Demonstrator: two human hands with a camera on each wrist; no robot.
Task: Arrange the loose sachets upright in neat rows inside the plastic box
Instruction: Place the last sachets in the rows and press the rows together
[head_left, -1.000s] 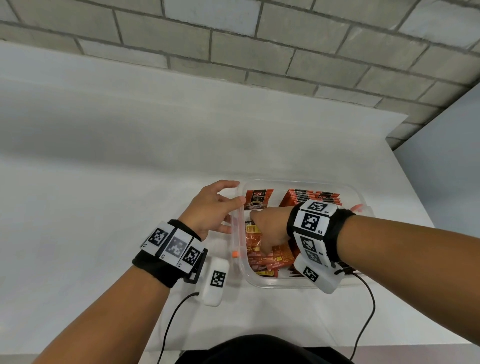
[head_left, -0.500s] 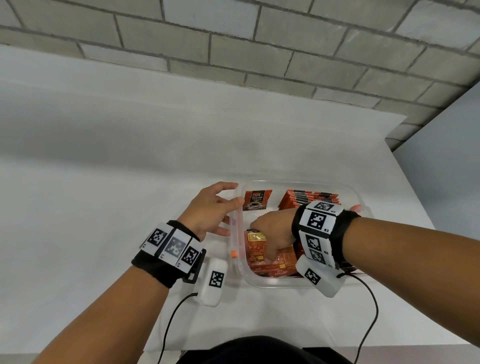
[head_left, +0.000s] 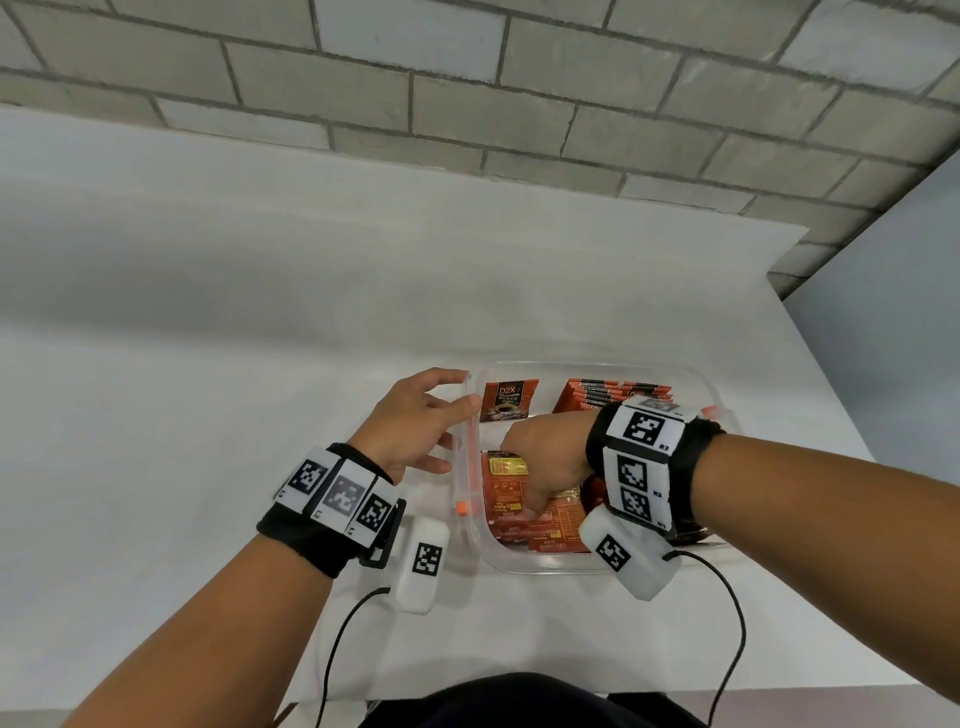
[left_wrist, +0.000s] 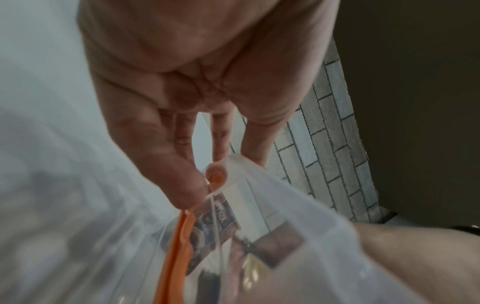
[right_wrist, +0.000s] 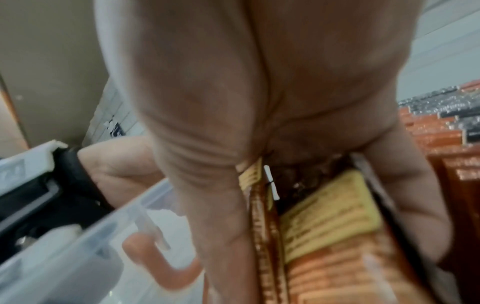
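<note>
While right hand (head_left: 545, 462) grips them, orange sachets (head_left: 511, 493) lean loose.

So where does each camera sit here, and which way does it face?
Head: worn high, facing down at the box on the table; both forearms and hands show.
Left wrist: looks along the left hand resting on the box's wall.
Right wrist: looks along the right hand gripping sachets.
All three show the box.

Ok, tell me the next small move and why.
Probably lift the pinched sachets upright and set them beside the standing row: the right hand grips them over the loose pile, while the left hand steadies the plastic box.
</note>
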